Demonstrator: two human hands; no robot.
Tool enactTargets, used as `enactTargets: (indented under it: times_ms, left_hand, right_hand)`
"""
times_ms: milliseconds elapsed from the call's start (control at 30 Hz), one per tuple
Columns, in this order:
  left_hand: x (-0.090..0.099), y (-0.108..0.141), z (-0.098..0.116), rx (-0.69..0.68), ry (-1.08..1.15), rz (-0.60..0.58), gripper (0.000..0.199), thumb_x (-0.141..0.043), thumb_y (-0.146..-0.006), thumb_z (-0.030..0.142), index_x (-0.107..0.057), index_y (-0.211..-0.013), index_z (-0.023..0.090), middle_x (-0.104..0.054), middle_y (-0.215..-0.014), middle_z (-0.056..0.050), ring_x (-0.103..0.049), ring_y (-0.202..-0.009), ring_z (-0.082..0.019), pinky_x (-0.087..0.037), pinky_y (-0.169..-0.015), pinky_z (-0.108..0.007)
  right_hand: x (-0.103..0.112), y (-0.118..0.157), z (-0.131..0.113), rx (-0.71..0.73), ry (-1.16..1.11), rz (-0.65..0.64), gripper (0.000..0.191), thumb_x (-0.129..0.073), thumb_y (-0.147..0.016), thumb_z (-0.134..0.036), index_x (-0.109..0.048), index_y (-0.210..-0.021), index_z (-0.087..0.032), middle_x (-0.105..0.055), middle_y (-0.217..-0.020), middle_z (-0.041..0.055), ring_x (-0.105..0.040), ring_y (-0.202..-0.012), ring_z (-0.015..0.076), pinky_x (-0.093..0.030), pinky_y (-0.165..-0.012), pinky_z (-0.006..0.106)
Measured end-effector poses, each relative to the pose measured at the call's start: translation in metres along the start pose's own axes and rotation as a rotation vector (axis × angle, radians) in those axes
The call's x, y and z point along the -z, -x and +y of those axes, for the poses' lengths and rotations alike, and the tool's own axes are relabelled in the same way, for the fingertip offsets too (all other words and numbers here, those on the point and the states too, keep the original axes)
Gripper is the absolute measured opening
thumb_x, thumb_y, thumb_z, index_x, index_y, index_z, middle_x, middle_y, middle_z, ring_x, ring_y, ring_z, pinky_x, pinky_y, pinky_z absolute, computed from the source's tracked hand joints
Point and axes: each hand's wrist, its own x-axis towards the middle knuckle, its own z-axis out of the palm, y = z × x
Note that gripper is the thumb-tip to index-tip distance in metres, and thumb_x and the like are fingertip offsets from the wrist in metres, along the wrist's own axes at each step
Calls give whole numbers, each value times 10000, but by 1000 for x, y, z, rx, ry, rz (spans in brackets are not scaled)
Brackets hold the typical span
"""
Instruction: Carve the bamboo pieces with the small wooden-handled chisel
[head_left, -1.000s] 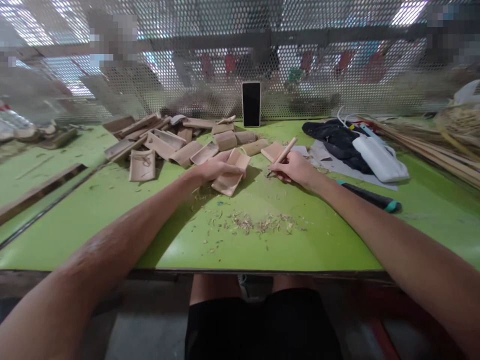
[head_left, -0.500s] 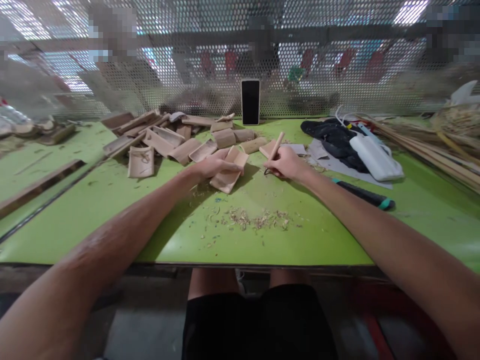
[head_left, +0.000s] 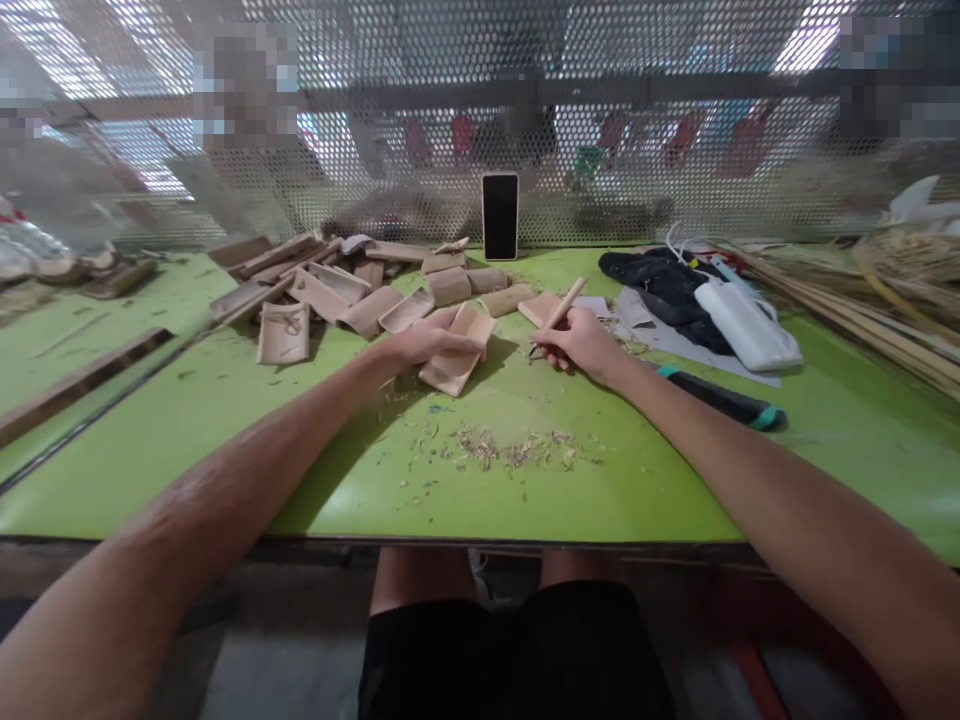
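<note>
My left hand [head_left: 439,338] is closed on a split bamboo piece [head_left: 454,368], a pale curved slab tilted above the green table. My right hand [head_left: 583,342] grips a carving tool [head_left: 564,303] with a round wooden handle. The handle leans up and to the right, and its thin dark tip points down left near the tabletop, apart from the bamboo in my left hand. Just behind the right hand lies another bamboo piece [head_left: 536,307]. Curled shavings [head_left: 517,447] are scattered on the table nearer to me.
Several bamboo pieces [head_left: 367,310] are heaped at the back left. A phone [head_left: 500,217] stands against the perforated metal screen [head_left: 420,200]. To the right lie a black-and-green handled tool [head_left: 724,398], a white power bank [head_left: 750,322], dark cloth [head_left: 675,297] and long strips [head_left: 847,315].
The tool in my right hand leans further to the right, and that hand has shifted slightly right. My left hand keeps its hold on the bamboo piece. The view has tilted a little.
</note>
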Motion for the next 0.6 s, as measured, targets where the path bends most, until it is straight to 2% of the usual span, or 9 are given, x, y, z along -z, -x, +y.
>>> enactTargets:
  times_ms: [167, 433, 600]
  left_hand:
    - [-2, 2, 3, -2, -19, 2, 451, -792, -674, 345, -620, -1053, 172, -703, -923, -125, -633, -710, -228, -487, -569, -310]
    - [-4, 3, 6, 67, -36, 60, 567, -834, -622, 404, -593, -1081, 174, -679, -946, -111, -649, -762, -251, -513, -604, -332]
    - [-5, 4, 7, 24, -13, 16, 451, -819, -632, 347, -598, -983, 170, -685, -881, -94, -625, -715, -221, -489, -581, -308]
  right_hand:
    - [-2, 1, 0, 13, 23, 9, 261, -726, -849, -210, -525, -683, -192, -594, -557, 69, -472, -414, 113, -348, -343, 271]
    - [-6, 3, -6, 23, 68, 16, 269, -710, -860, -184, -500, -693, -202, -574, -567, 66, -492, -442, 122, -348, -351, 277]
    - [-8, 5, -9, 49, 89, 15, 310, -753, -846, -198, -477, -706, -215, -549, -562, 41, -498, -449, 121, -376, -381, 283]
